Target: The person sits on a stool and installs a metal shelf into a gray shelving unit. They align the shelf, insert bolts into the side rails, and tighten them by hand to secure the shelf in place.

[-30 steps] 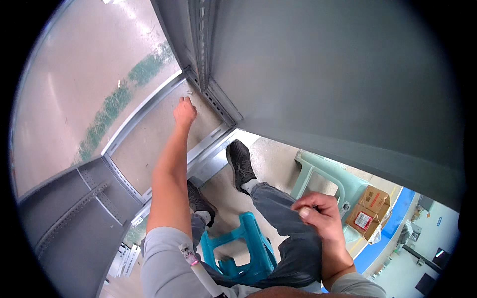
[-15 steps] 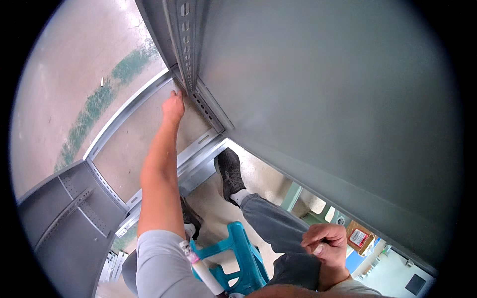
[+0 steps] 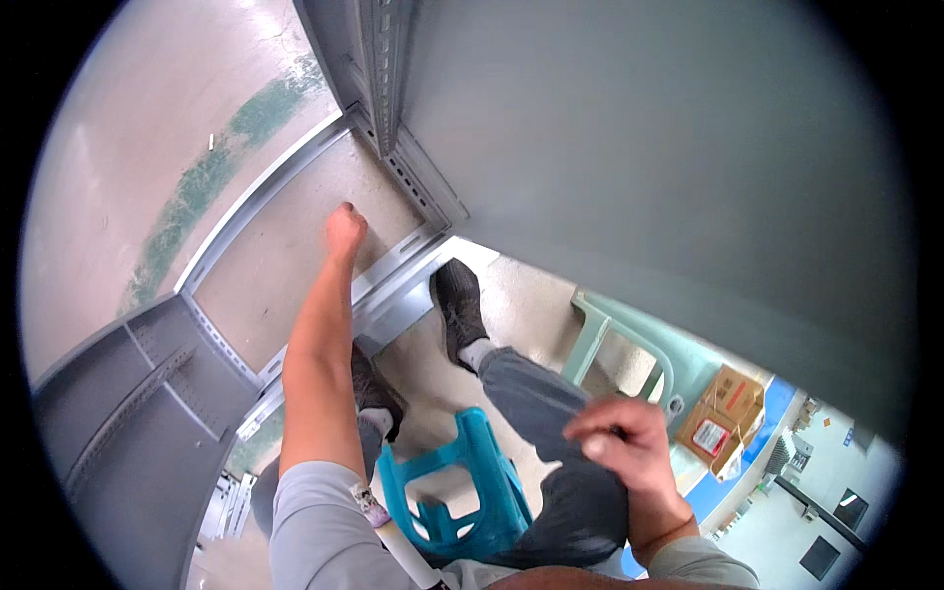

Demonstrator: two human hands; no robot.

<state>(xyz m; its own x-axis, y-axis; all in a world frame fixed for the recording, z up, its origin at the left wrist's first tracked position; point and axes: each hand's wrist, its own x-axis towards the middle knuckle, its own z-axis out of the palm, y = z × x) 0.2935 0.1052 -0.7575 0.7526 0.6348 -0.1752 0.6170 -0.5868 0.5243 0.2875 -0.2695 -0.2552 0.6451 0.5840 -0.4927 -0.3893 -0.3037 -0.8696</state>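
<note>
- Grey panel (image 3: 649,147) and slotted post (image 3: 385,79) are already up at the metal frame's (image 3: 395,269) corner; whether any fastening is left, I can't tell.
- Left hand (image 3: 345,232) hangs over the frame's opening: near side at four o'clock from its fingers, post at one.
- Those fingers curl inward, the right hand's (image 3: 637,450) bend too; grasping anything? Can't tell.
</note>
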